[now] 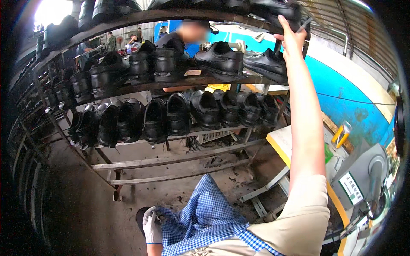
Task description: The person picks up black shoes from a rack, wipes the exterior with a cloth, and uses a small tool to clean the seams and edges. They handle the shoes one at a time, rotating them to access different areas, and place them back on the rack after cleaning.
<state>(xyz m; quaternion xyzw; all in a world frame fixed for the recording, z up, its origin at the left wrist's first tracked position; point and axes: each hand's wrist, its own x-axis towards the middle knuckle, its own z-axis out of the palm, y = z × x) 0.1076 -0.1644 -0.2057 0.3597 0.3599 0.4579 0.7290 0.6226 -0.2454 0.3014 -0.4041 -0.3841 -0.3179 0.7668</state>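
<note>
My right arm stretches up to the top right end of the shoe rack [171,161]. The bare right hand [292,40] is there with its fingers apart, against or just below a black shoe [273,10] on the top shelf. I cannot tell whether it touches the shoe. A thin grey piece shows beside the fingers, too small to name. Low by my blue checked apron [209,209], my left hand [152,225], in a white glove, is curled closed. A dark rounded thing [140,218] shows beside it; what the fingers hold is partly hidden.
Black shoes [166,117] line the rack's shelves in rows. At right stand a white table with a yellow edge [277,141] and a grey machine [363,175]. A yellow can-like container [341,134] is near it. Behind the rack, a person [171,38] is partly hidden by shoes.
</note>
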